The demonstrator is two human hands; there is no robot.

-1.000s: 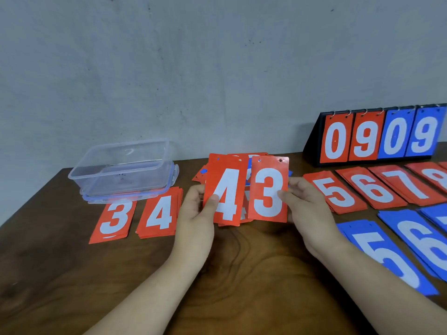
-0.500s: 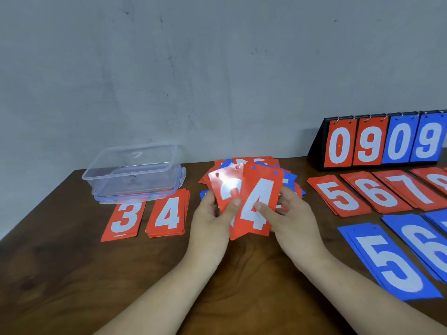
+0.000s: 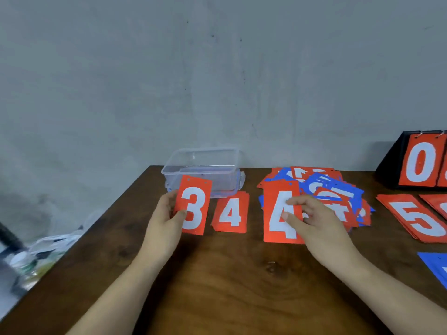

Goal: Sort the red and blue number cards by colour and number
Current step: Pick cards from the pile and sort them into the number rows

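Observation:
My left hand (image 3: 167,218) holds a red card with a white 3 (image 3: 193,205) upright at the left, in front of the clear box. Just right of it a red pile topped by a 4 (image 3: 231,212) lies flat on the table. My right hand (image 3: 312,218) pinches another red 4 card (image 3: 278,213) by its right edge. Behind that hand lies a loose heap of mixed red and blue cards (image 3: 329,187). A red 5 pile (image 3: 416,217) lies at the right, and the corner of a blue card (image 3: 435,265) shows at the right edge.
A clear plastic box (image 3: 203,169) stands at the back of the brown wooden table (image 3: 229,286). A black flip scoreboard (image 3: 416,163) showing a red 0 stands at the back right. The table's left edge drops to clutter on the floor (image 3: 36,257).
The hands have parted: the left one carried the red 3 leftward over the 3 pile, while the right kept the red 4. The camera has turned left.

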